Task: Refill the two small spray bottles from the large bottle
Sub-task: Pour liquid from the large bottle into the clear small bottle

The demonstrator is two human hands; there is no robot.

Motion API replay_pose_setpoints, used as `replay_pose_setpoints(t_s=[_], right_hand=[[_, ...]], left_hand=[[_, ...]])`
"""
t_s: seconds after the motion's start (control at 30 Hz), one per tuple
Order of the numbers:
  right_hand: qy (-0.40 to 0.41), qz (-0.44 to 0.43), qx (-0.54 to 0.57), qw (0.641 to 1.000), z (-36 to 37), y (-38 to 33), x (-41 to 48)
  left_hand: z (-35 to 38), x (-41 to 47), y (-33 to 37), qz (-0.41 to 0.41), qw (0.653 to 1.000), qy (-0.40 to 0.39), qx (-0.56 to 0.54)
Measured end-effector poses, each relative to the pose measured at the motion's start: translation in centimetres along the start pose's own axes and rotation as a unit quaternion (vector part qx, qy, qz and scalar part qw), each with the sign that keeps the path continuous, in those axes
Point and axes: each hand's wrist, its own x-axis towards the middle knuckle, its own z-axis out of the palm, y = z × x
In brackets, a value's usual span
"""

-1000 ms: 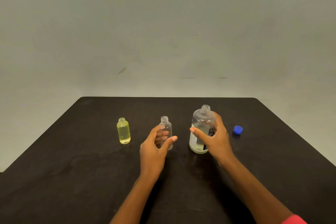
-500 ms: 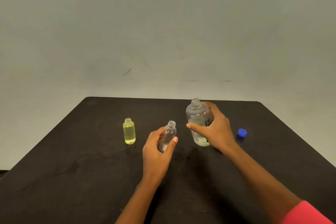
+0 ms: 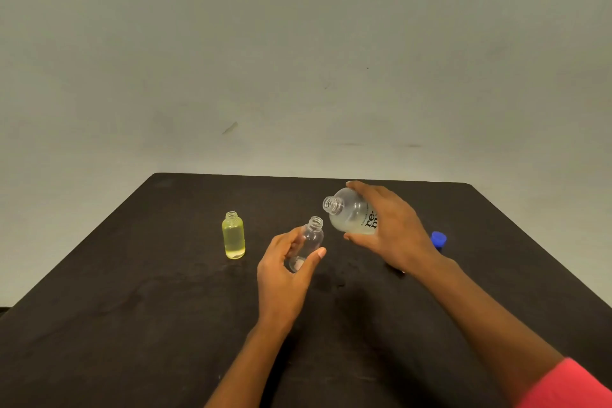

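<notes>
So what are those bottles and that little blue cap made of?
The large bottle looks like frosted translucent plastic: cloudy wall, threaded neck, black print. The empty small bottle and the yellow-filled small bottle look clear and glossy, probably plastic, possibly glass. The blue cap seems opaque plastic.

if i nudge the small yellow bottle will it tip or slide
Likely steady: the small yellow bottle looks nearly full and stands upright. A push at the neck could topple it, and uncapped it would probably spill.

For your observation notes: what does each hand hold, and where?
Left hand: clear small bottle, by its lower body. Right hand: large bottle, round its body.
</notes>
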Motion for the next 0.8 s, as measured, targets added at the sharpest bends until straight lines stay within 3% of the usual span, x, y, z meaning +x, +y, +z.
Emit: replay_pose_setpoints(t_s=[0.8], right_hand=[[0.069,-0.121,-0.141,0.980,-0.10,0.53,0.46]], left_hand=[[0.08,-0.01,-0.15,-0.004,1.000,-0.014,0.003]])
